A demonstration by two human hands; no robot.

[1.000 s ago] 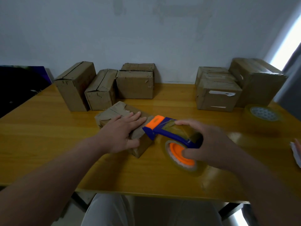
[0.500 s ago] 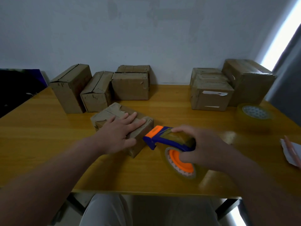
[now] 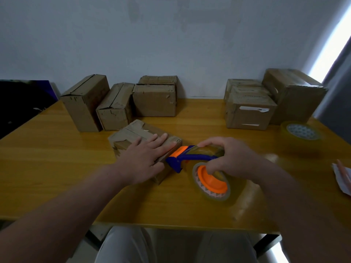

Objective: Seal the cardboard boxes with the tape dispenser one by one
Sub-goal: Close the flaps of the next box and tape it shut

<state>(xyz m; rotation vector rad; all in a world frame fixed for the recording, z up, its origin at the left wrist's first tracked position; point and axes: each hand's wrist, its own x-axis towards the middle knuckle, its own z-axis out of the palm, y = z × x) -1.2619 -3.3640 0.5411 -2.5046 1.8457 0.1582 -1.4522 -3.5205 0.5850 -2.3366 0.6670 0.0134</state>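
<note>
A small flat cardboard box (image 3: 131,134) lies on the wooden table (image 3: 57,164), turned diagonally. My left hand (image 3: 146,158) presses flat on its top, fingers spread toward the right end. My right hand (image 3: 233,158) grips a blue and orange tape dispenser (image 3: 182,160) loaded with a clear tape roll (image 3: 210,183). The dispenser's orange front edge touches the box's right end, beside my left fingertips.
Three cardboard boxes (image 3: 114,109) stand at the back left and three more (image 3: 248,112) at the back right along the wall. A spare tape roll (image 3: 301,132) sits at the right. Paper (image 3: 341,177) lies at the right edge.
The dispenser has moved left, back against the box's right end. My left hand stays flat on the box.
</note>
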